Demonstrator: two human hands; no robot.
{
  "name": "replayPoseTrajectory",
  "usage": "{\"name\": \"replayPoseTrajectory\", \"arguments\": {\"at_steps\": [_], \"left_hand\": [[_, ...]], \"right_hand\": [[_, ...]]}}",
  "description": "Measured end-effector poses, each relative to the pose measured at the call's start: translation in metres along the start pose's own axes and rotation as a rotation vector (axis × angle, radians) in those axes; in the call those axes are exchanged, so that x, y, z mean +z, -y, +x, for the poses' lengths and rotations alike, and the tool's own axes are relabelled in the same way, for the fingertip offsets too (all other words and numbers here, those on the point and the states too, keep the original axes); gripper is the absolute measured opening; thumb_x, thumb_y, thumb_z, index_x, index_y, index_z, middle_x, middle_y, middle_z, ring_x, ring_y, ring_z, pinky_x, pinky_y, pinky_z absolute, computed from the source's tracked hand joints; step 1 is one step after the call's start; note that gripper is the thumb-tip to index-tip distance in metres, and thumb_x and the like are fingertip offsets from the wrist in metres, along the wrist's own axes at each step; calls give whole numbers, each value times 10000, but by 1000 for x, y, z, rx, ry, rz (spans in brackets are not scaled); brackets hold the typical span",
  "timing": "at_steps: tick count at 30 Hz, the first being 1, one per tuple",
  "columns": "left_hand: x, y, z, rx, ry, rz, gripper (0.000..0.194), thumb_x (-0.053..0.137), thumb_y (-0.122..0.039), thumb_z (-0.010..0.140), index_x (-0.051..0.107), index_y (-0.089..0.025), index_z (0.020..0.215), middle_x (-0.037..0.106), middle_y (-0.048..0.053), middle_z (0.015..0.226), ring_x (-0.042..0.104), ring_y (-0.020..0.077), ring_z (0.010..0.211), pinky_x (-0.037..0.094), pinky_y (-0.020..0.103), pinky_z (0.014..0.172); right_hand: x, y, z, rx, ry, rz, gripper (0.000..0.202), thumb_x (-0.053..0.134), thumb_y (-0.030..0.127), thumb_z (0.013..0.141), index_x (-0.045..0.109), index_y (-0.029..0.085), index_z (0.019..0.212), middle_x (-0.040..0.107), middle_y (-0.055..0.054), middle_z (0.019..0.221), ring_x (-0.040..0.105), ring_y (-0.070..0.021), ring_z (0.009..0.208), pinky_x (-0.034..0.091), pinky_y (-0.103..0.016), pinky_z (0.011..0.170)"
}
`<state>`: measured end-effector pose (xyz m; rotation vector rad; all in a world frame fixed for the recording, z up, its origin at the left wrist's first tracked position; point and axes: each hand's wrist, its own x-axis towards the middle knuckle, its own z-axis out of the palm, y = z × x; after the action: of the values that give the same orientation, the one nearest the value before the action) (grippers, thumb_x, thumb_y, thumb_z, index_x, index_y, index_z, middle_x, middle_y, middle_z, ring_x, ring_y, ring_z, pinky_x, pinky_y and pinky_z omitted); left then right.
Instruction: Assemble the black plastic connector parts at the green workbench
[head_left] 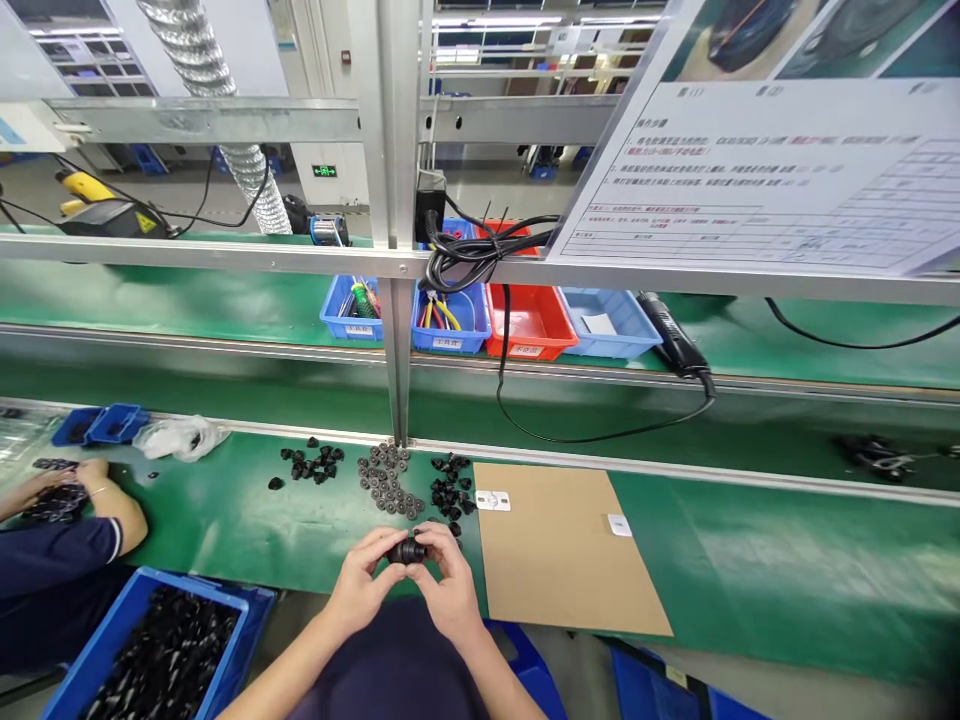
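Both grips, left hand [364,585] and right hand [448,580], are clamped on a small black part [407,551] between their fingertips, above the green tabletop [300,530]; factory line beyond.

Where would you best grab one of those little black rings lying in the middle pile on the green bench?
Probably by the outer rim, coming straight down from above. The black rings lie flat on the green bench, spread loosely, so rims at the pile's edge are exposed. Two fingertips could pinch across one. The left hand and right hand hold a small black part that way.
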<state>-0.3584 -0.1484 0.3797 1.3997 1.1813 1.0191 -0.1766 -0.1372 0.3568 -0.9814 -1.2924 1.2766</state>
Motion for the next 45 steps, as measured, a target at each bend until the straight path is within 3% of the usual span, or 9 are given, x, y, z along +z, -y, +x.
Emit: {"name": "replayPoseTrajectory", "arguments": {"at_steps": [5, 12, 15, 18, 25, 34, 38, 42, 45], "left_hand": [[0, -5, -5, 1, -6, 44, 332, 711, -340, 984, 725, -299, 1313, 710, 92, 1237, 662, 274, 1140, 540, 425, 1014], [-6, -5, -11, 35, 20, 58, 365, 743, -402, 959, 736, -290, 1307, 754, 95, 1202, 672, 276, 1064, 567, 422, 944], [-8, -10, -8, 27, 38, 88, 360, 783, -416, 927, 763, -268, 1254, 777, 94, 1100, 679, 268, 980, 570, 413, 903], [-10, -17, -5, 28, 53, 129, 324, 793, -390, 922, 774, -255, 1217, 779, 93, 1055, 683, 263, 948, 569, 409, 887], [-12, -26, 0, 202, 15, 178, 316, 779, -281, 943, 741, -269, 1256, 783, 90, 1092, 689, 263, 1004, 577, 418, 903], [-18, -43, -4, 159, 19, 158, 316, 832, -336, 900, 759, -249, 1194, 786, 81, 1015, 690, 260, 944, 577, 405, 860], [-17, -43, -6, 221, 11, 170, 311, 802, -288, 927, 748, -246, 1230, 787, 94, 1054, 689, 264, 979, 584, 419, 886], [-17, -42, -5, 235, 31, 175, 306, 783, -268, 941, 747, -265, 1245, 791, 95, 1079, 693, 262, 976, 592, 429, 885], [-16, -40, -6, 224, 105, 153, 277, 797, -295, 929, 774, -261, 1204, 796, 109, 1077, 700, 272, 974, 596, 437, 883]], "right_hand": [[-3, 10, -3, -11, 39, -65, 221, 756, 349, 959, 701, 257, 1152, 628, -71, 1095, 641, -186, 835, 581, -306, 734], [-30, 37, 2, -49, 307, -324, 272, 638, 239, 1014, 696, 299, 1273, 677, -71, 1298, 641, -254, 1198, 559, -376, 1016], [-34, 47, 4, -81, 379, -451, 278, 623, 217, 1012, 684, 286, 1274, 699, -69, 1255, 655, -260, 1158, 545, -400, 1028], [-31, 51, 2, 7, 346, -508, 232, 634, 270, 1012, 675, 268, 1241, 722, -65, 1127, 685, -247, 962, 578, -381, 873], [-13, 51, -7, 140, 171, -323, 199, 673, 302, 991, 680, 240, 1181, 718, -66, 1030, 678, -227, 853, 582, -349, 795], [-26, 56, -1, -203, 285, -388, 283, 633, 183, 1017, 715, 306, 1258, 712, -75, 1202, 666, -262, 1103, 561, -402, 973], [-24, 64, -1, -21, 269, -436, 214, 669, 296, 998, 692, 258, 1207, 726, -60, 1015, 678, -229, 841, 578, -345, 791], [-16, 68, -2, 75, 301, -483, 266, 662, 340, 987, 648, 245, 1235, 713, -44, 973, 666, -219, 801, 552, -317, 752], [-13, 68, 0, 138, 272, -548, 231, 536, 390, 1064, 662, 227, 958, 615, 3, 699, 578, -184, 608, 458, -292, 594]]}}
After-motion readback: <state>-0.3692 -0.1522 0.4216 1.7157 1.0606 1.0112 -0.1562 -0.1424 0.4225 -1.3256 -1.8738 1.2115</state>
